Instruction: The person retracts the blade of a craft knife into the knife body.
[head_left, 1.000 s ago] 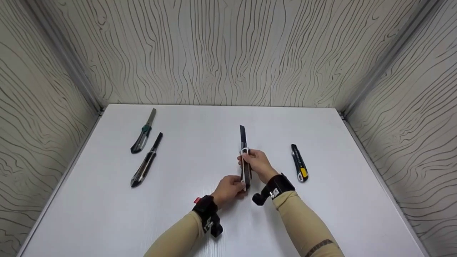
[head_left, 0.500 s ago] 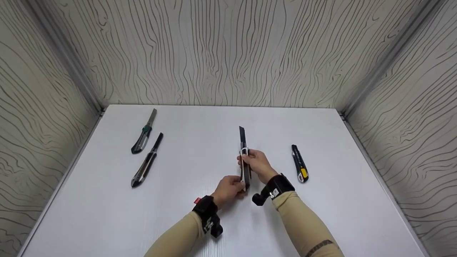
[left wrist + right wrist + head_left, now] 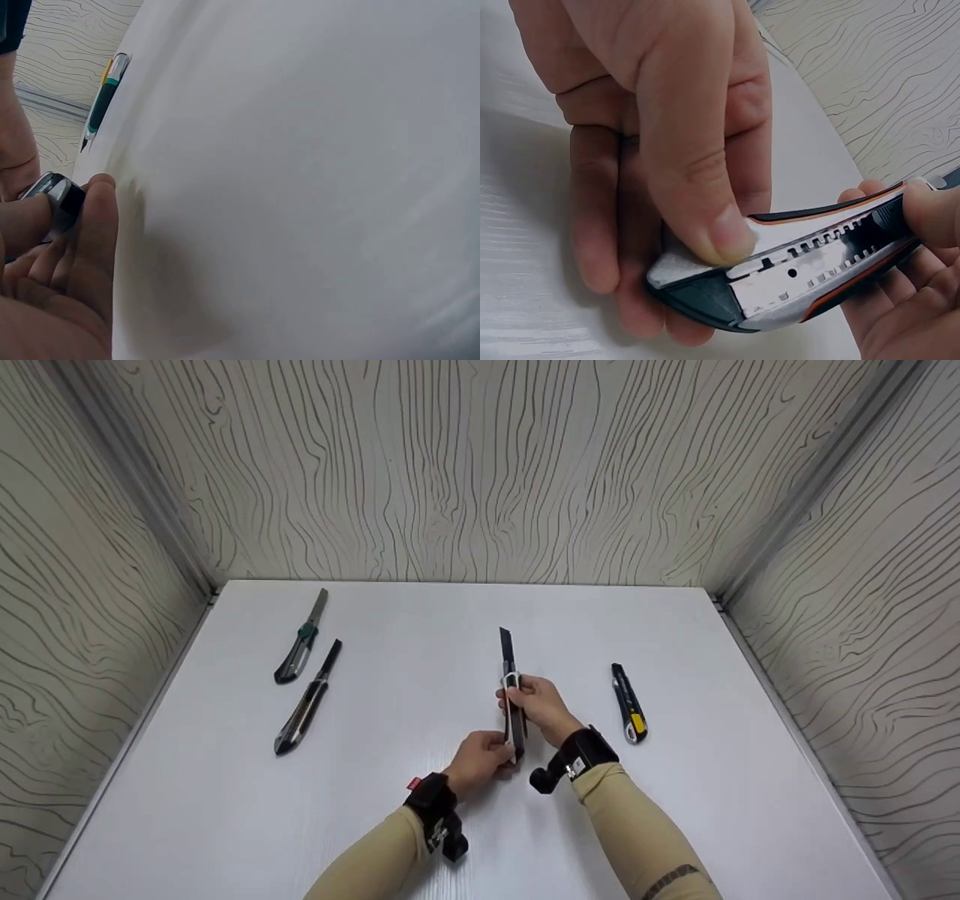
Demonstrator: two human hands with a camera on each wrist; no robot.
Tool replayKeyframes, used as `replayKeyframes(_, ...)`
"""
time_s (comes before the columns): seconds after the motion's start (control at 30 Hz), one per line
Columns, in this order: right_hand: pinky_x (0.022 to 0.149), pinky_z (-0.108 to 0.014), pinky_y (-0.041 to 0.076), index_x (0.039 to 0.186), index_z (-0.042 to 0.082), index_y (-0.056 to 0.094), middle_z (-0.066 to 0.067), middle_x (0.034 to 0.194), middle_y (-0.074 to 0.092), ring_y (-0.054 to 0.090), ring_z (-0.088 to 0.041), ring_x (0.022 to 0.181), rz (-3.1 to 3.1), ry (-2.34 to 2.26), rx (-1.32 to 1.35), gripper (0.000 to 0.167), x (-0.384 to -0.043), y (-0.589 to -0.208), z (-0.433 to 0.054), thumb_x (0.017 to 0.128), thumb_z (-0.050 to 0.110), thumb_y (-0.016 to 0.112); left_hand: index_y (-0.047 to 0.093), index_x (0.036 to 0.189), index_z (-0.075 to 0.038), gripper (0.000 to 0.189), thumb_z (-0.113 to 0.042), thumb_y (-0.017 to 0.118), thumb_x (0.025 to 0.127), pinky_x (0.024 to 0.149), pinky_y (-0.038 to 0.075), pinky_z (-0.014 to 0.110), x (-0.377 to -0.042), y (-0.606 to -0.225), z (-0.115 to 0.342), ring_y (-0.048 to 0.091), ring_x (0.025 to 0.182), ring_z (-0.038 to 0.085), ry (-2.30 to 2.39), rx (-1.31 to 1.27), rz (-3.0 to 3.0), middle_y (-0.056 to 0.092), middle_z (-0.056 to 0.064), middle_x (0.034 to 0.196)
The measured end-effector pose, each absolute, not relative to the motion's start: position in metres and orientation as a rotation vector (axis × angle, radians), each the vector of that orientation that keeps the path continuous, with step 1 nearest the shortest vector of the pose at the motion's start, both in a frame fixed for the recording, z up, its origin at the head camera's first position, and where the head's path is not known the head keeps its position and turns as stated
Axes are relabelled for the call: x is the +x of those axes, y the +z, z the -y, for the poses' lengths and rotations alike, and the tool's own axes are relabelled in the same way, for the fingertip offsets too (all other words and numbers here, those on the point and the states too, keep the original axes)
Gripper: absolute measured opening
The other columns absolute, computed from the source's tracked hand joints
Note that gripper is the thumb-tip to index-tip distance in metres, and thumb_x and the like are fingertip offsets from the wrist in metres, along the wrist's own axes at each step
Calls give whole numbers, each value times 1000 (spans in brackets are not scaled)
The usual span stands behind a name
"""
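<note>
A snap-off utility knife (image 3: 516,726) with a long dark blade stands out from my hands near the middle of the table, blade pointing to the far side. My left hand (image 3: 478,761) pinches the butt end between thumb and fingers. My right hand (image 3: 546,706) grips the front of the handle, its thumb on the slider area. In the right wrist view the silver, black and orange handle (image 3: 810,274) shows its toothed slot, with the left thumb pressed on the silver end. The left wrist view shows only the knife's butt (image 3: 67,196) between the left fingers.
To the left lie a green-and-black utility knife (image 3: 298,652) and a dark silver one (image 3: 304,716), both with blades extended. A black utility knife with a yellow part (image 3: 630,703) lies to the right. Patterned panels (image 3: 465,472) border the white table (image 3: 405,660).
The held knife has tilted slightly, its blade tip shifting a little to the left and nearer. Both hands keep their grips, and the other knives stay in place.
</note>
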State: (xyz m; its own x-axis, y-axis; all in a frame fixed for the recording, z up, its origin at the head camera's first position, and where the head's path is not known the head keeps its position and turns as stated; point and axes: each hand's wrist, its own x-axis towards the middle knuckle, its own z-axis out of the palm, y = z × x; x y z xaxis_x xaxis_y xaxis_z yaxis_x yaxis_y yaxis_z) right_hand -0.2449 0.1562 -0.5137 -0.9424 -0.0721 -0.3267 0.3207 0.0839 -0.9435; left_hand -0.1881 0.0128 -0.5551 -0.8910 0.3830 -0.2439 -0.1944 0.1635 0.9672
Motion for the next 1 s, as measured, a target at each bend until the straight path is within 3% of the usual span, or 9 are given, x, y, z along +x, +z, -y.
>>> replayKeyframes(0.27, 81, -28, 55, 126, -4, 56, -14, 108, 69, 66, -15, 89, -2079, -1932, 221, 29, -245, -514, -155, 98, 3, 51, 66, 102, 4, 18, -8, 56, 94, 65, 56, 27, -188, -555, -12, 64, 72, 14, 1781, 145, -2008, 71, 14, 85)
replayKeyframes(0.4, 82, -28, 55, 127, -4, 55, -15, 110, 69, 66, -14, 90, -2091, -1913, 208, 30, -245, -513, -155, 98, 3, 52, 65, 103, 6, 19, -7, 55, 94, 65, 57, 28, -188, -555, -11, 64, 71, 15, 1805, 146, -1986, 71, 18, 87)
replayKeyframes(0.6, 84, -28, 54, 129, -6, 54, -20, 116, 67, 66, -13, 91, -2101, -1897, 149, 32, -246, -513, -156, 98, 1, 51, 65, 105, 7, 20, -8, 56, 94, 65, 56, 29, -189, -554, -11, 63, 70, 14, 1838, 160, -1966, 68, 11, 82)
replayKeyframes(0.8, 86, -26, 53, 132, -4, 51, -20, 122, 65, 66, -12, 94, -2116, -1850, 53, 35, -247, -512, -162, 100, 8, 51, 62, 114, 7, 24, -8, 54, 96, 69, 57, 31, -190, -552, -8, 65, 77, 16, 1855, 175, -1940, 71, 19, 94)
replayKeyframes(1.0, 84, -28, 54, 126, -8, 55, -14, 111, 69, 66, -14, 92, -2113, -1799, -11, 37, -247, -509, -167, 101, 20, 52, 59, 121, 7, 29, -9, 52, 98, 74, 58, 34, -191, -549, -6, 68, 84, 21, 1868, 192, -1939, 70, 25, 105)
